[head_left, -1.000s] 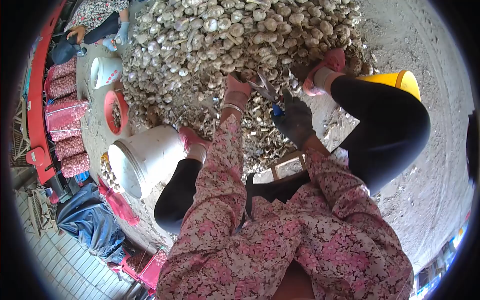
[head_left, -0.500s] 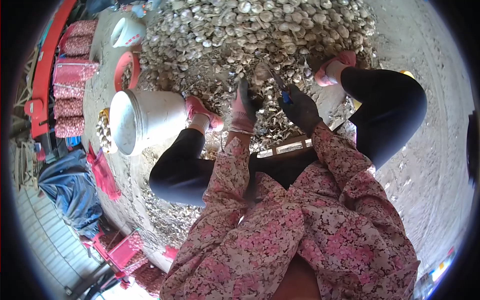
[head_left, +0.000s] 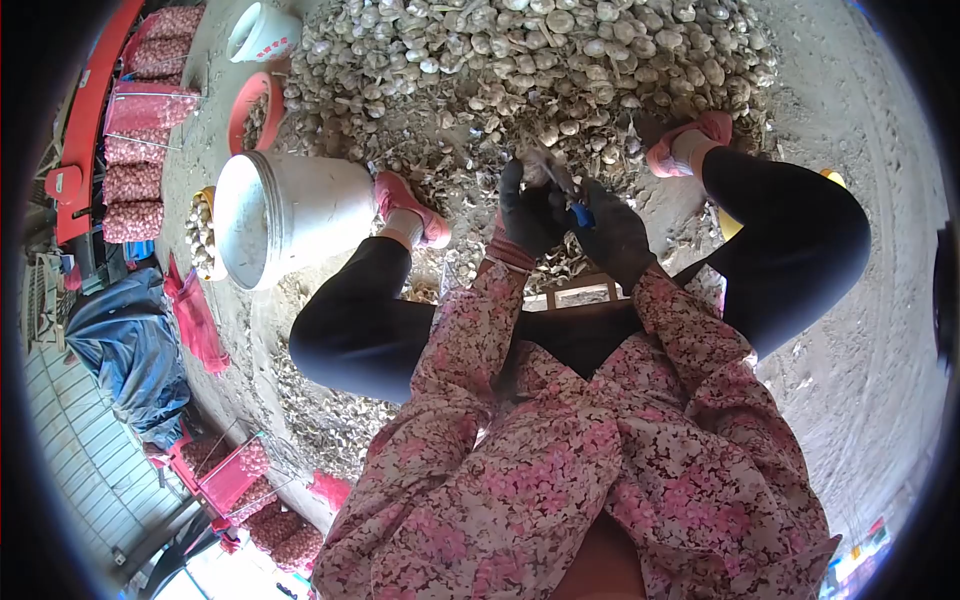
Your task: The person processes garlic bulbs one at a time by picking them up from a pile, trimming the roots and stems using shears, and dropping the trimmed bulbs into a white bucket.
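My left hand (head_left: pixel 532 212), in a dark glove, is closed round a garlic bulb (head_left: pixel 540 168), whose top shows above the fingers. Close beside it, my gloved right hand (head_left: pixel 612 232) grips a blue-handled tool (head_left: pixel 581 214). The tool's dark metal end lies against the bulb; its exact shape is hard to make out. Both hands are between my knees, over loose garlic skins and stalks. Ahead of them lies a large heap of garlic bulbs (head_left: pixel 560 50).
Left of my foot lies a large white bucket (head_left: pixel 320 215). Beyond it are a red tub (head_left: pixel 240 115), another white bucket (head_left: pixel 270 35) and a yellow container of garlic (head_left: pixel 203 235). Filled red net bags (head_left: pixel 135 185) stand farther left, near a dark tarp (head_left: pixel 130 350).
My left hand has moved up and right and now holds a bulb. My right hand has come in beside it with the tool. The view has shifted slightly.
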`<act>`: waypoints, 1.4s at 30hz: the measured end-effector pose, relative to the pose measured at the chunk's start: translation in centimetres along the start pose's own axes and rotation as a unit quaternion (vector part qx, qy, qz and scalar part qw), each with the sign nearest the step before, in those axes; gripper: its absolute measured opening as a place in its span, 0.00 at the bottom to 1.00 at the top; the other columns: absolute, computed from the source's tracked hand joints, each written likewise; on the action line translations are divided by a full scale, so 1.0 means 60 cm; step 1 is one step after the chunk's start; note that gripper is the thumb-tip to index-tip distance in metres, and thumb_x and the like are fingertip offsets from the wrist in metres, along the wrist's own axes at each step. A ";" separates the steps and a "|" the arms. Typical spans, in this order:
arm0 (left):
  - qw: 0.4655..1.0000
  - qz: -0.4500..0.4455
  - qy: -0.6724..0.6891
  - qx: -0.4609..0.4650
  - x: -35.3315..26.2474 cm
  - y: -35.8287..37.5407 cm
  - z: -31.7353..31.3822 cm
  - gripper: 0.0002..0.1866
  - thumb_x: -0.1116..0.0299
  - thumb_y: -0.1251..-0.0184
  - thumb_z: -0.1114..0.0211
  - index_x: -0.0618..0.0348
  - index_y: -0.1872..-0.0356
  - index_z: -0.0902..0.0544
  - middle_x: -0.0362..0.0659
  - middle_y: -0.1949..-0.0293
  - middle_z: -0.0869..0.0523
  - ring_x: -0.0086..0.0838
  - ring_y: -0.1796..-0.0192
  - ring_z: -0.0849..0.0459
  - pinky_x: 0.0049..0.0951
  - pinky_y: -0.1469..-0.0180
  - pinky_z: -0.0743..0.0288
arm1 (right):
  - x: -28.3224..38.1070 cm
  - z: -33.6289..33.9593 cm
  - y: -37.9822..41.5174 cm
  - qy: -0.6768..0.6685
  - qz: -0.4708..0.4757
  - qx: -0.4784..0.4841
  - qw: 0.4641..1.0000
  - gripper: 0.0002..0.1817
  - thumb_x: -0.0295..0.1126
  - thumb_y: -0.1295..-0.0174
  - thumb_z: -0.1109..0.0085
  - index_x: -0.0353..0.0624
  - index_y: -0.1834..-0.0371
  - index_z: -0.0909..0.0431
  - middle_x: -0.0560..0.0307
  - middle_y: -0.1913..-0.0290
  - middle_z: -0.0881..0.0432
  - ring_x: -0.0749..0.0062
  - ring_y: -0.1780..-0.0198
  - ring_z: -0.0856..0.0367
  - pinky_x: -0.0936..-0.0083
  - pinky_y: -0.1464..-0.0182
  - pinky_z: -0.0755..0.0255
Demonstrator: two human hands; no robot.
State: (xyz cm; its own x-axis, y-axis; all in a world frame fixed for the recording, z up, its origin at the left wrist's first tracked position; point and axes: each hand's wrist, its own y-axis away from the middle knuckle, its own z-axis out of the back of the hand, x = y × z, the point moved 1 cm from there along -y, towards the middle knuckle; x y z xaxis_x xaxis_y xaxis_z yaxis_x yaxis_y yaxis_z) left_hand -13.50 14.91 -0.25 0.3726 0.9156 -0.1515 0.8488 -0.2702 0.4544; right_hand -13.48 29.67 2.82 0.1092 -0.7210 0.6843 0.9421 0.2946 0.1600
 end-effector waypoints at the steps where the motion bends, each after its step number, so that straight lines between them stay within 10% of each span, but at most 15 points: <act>1: 0.998 -0.047 0.038 -0.021 -0.002 -0.008 0.021 0.18 0.50 0.36 0.37 0.53 0.57 0.21 0.36 0.63 0.19 0.22 0.62 0.22 0.20 0.58 0.26 | -0.006 -0.010 0.000 -0.048 -0.028 0.041 0.998 0.20 0.42 0.39 0.41 0.42 0.48 0.29 0.44 0.66 0.18 0.47 0.62 0.18 0.58 0.60 0.26; 3: 0.992 -0.064 0.108 -0.032 -0.015 -0.020 0.036 0.12 0.60 0.37 0.34 0.53 0.57 0.21 0.35 0.63 0.19 0.21 0.56 0.21 0.18 0.54 0.26 | -0.014 -0.032 -0.005 -0.083 -0.030 0.034 0.996 0.20 0.42 0.39 0.41 0.42 0.49 0.29 0.44 0.66 0.18 0.48 0.62 0.18 0.59 0.61 0.25; 5: 0.968 -0.218 -0.077 -0.101 -0.033 -0.034 0.047 0.22 0.45 0.44 0.32 0.52 0.59 0.20 0.35 0.67 0.16 0.21 0.66 0.17 0.17 0.71 0.26 | -0.015 -0.040 -0.003 -0.118 -0.032 0.026 0.992 0.20 0.41 0.38 0.41 0.42 0.49 0.29 0.44 0.67 0.18 0.48 0.63 0.18 0.60 0.61 0.25; 7: 0.894 -0.214 -0.344 -0.191 -0.057 0.013 0.017 0.20 0.67 0.42 0.30 0.58 0.49 0.22 0.40 0.60 0.17 0.26 0.57 0.15 0.21 0.64 0.21 | -0.003 -0.023 0.001 -0.108 -0.039 0.023 0.993 0.21 0.41 0.38 0.41 0.42 0.46 0.29 0.45 0.67 0.18 0.49 0.63 0.18 0.62 0.62 0.25; 13: 0.807 -0.307 -0.500 -0.064 -0.067 0.032 0.019 0.32 0.72 0.48 0.27 0.67 0.41 0.29 0.49 0.51 0.20 0.33 0.52 0.17 0.28 0.52 0.21 | 0.008 0.007 0.002 0.056 0.103 -0.060 0.991 0.31 0.43 0.45 0.38 0.38 0.41 0.32 0.46 0.64 0.21 0.52 0.61 0.20 0.59 0.58 0.26; 16: 0.637 -0.323 -0.693 -0.100 -0.085 0.033 0.059 0.31 0.77 0.48 0.31 0.68 0.40 0.31 0.48 0.51 0.19 0.28 0.51 0.18 0.27 0.49 0.23 | 0.008 0.014 0.012 0.139 0.140 -0.031 0.980 0.38 0.45 0.48 0.36 0.35 0.36 0.35 0.46 0.64 0.20 0.54 0.62 0.20 0.60 0.58 0.27; 24: 0.625 -0.232 -0.740 -0.085 -0.075 0.053 0.025 0.35 0.65 0.56 0.24 0.68 0.44 0.26 0.51 0.52 0.19 0.38 0.49 0.19 0.32 0.48 0.25 | -0.014 -0.008 0.019 0.120 0.064 0.062 0.989 0.30 0.41 0.42 0.42 0.37 0.39 0.35 0.44 0.62 0.20 0.50 0.61 0.19 0.57 0.58 0.26; 29: 0.775 -0.180 -0.605 0.005 -0.050 0.023 0.087 0.32 0.75 0.52 0.27 0.66 0.42 0.27 0.49 0.48 0.18 0.30 0.47 0.19 0.28 0.43 0.25 | -0.074 -0.030 -0.007 0.079 0.027 0.128 0.988 0.15 0.38 0.39 0.46 0.43 0.51 0.28 0.44 0.70 0.19 0.45 0.66 0.19 0.52 0.64 0.27; 31: 0.746 -0.200 -0.635 0.017 -0.048 0.014 0.108 0.31 0.78 0.51 0.28 0.65 0.41 0.28 0.48 0.48 0.18 0.32 0.48 0.18 0.31 0.42 0.24 | -0.081 -0.030 -0.017 0.065 0.055 0.081 0.993 0.11 0.35 0.41 0.45 0.43 0.58 0.26 0.41 0.73 0.20 0.46 0.67 0.19 0.53 0.63 0.26; 34: 0.928 -0.201 -0.312 0.043 -0.073 0.046 0.065 0.24 0.79 0.40 0.38 0.64 0.40 0.28 0.49 0.49 0.19 0.35 0.48 0.18 0.38 0.42 0.24 | -0.089 -0.030 -0.009 -0.028 0.034 0.049 0.998 0.11 0.39 0.39 0.46 0.42 0.64 0.23 0.42 0.71 0.19 0.45 0.67 0.19 0.53 0.63 0.27; 38: 0.892 -0.342 -0.294 0.036 -0.272 0.115 0.068 0.16 0.73 0.30 0.47 0.62 0.43 0.26 0.47 0.52 0.18 0.35 0.50 0.20 0.33 0.42 0.28 | -0.095 0.018 0.046 -0.064 -0.066 0.229 0.969 0.18 0.46 0.41 0.43 0.40 0.66 0.22 0.42 0.73 0.20 0.46 0.67 0.19 0.57 0.61 0.27; 42: 0.836 -0.530 0.100 0.097 -0.414 0.220 0.003 0.30 0.61 0.40 0.35 0.73 0.42 0.30 0.50 0.48 0.19 0.39 0.45 0.21 0.39 0.35 0.32 | -0.062 0.043 0.050 -0.013 -0.098 0.249 0.963 0.18 0.46 0.41 0.43 0.39 0.68 0.20 0.41 0.71 0.19 0.47 0.64 0.19 0.57 0.59 0.27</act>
State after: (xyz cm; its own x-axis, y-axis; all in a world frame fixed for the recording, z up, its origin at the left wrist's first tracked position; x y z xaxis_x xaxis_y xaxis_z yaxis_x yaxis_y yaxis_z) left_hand -11.45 -11.44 9.33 -0.6822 0.6970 -0.2210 0.7141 0.7000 0.0034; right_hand -11.88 34.84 2.61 -0.0692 -0.7794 0.6227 0.6745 0.4233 0.6049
